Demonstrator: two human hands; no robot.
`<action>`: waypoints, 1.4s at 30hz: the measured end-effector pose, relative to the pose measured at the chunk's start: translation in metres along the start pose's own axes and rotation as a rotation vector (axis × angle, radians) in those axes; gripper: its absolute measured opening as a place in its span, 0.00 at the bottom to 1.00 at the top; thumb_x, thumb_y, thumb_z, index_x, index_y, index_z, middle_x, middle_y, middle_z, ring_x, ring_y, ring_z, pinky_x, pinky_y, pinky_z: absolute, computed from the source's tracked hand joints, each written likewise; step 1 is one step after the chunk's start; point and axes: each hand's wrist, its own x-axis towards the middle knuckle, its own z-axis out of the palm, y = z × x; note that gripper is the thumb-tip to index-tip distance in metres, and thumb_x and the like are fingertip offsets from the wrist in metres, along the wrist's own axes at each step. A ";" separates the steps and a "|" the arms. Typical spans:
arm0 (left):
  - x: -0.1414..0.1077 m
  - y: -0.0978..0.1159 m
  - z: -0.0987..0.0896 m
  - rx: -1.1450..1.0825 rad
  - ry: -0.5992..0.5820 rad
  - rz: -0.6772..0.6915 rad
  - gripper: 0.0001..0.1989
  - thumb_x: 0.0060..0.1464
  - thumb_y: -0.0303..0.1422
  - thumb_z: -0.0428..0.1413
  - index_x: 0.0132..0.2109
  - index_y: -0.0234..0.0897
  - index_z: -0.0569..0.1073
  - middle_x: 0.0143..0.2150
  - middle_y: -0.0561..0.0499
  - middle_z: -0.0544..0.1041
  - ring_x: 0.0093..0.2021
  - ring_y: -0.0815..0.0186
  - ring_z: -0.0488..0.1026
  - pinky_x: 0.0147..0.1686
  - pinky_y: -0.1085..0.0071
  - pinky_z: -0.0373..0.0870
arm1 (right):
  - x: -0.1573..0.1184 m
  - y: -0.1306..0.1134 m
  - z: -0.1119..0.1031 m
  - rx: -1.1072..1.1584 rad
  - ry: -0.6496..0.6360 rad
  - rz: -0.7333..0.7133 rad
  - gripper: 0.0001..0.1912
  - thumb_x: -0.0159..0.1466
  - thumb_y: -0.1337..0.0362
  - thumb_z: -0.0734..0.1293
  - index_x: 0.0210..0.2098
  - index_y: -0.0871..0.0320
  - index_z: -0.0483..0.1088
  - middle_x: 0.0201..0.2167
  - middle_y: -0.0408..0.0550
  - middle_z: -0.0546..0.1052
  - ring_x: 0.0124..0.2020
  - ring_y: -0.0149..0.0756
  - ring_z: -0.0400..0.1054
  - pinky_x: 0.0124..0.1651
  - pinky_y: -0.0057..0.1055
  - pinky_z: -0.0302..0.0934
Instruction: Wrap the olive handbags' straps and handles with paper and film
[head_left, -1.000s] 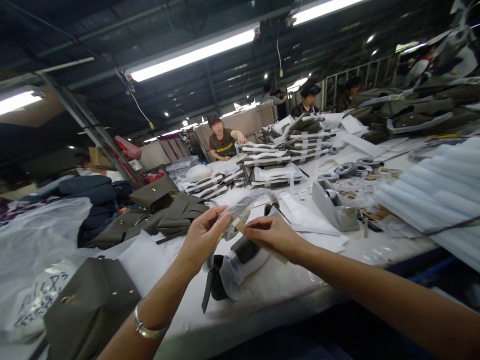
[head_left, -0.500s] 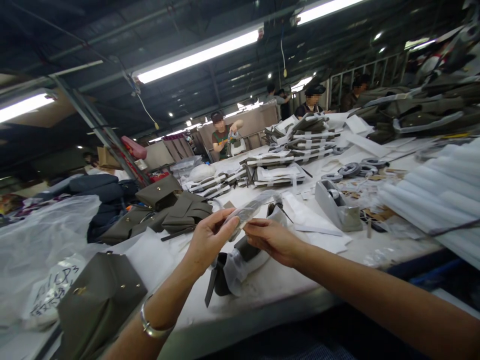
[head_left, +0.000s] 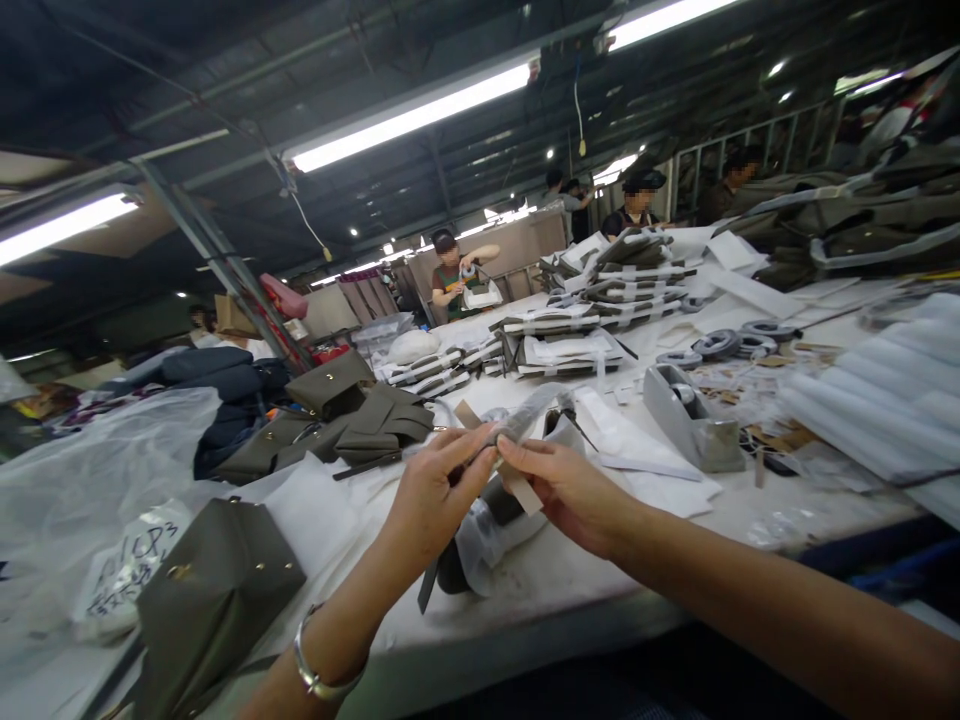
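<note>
My left hand (head_left: 439,485) is closed on a bag handle (head_left: 534,402) wrapped in clear film. My right hand (head_left: 574,490) meets it, thumb and fingers pinching the same handle. A narrow beige strip (head_left: 527,494) sticks out below the fingertips; whether it is paper or tape I cannot tell. Under my hands an olive-green bag (head_left: 450,570) lies on the white table (head_left: 555,590), partly wrapped in white foam sheet (head_left: 484,545). My hands hide where the handle joins the bag.
At the right stand a grey tape dispenser (head_left: 686,420), several tape rolls (head_left: 716,343) and stacked white foam sheets (head_left: 877,390). Olive bags (head_left: 390,420) and a bag with brass studs (head_left: 217,590) lie at the left. Wrapped bags (head_left: 570,345) are piled behind; a co-worker (head_left: 450,275) stands beyond.
My hands have come together on the handle, and the beige strip now shows below the fingertips. The whole view has shifted slightly.
</note>
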 end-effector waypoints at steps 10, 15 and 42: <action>0.006 -0.012 0.006 -0.468 0.179 -0.310 0.50 0.49 0.39 0.66 0.71 0.50 0.46 0.60 0.41 0.66 0.39 0.67 0.75 0.38 0.71 0.73 | 0.006 -0.002 0.012 -0.024 0.085 -0.021 0.13 0.55 0.56 0.76 0.34 0.59 0.78 0.28 0.43 0.77 0.29 0.29 0.67 0.32 0.27 0.60; 0.008 -0.003 0.005 -0.708 0.139 -0.380 0.44 0.47 0.40 0.67 0.67 0.40 0.59 0.44 0.47 0.77 0.42 0.63 0.75 0.41 0.71 0.71 | 0.007 0.001 0.006 0.023 0.006 -0.040 0.13 0.58 0.54 0.74 0.33 0.59 0.77 0.31 0.45 0.77 0.34 0.32 0.70 0.43 0.30 0.65; -0.002 0.000 0.014 -0.510 0.218 -0.342 0.19 0.48 0.37 0.65 0.47 0.37 0.77 0.38 0.50 0.79 0.34 0.67 0.74 0.33 0.74 0.70 | -0.006 0.023 0.005 0.020 0.085 -0.189 0.13 0.55 0.56 0.76 0.32 0.56 0.74 0.36 0.45 0.76 0.42 0.35 0.70 0.52 0.34 0.64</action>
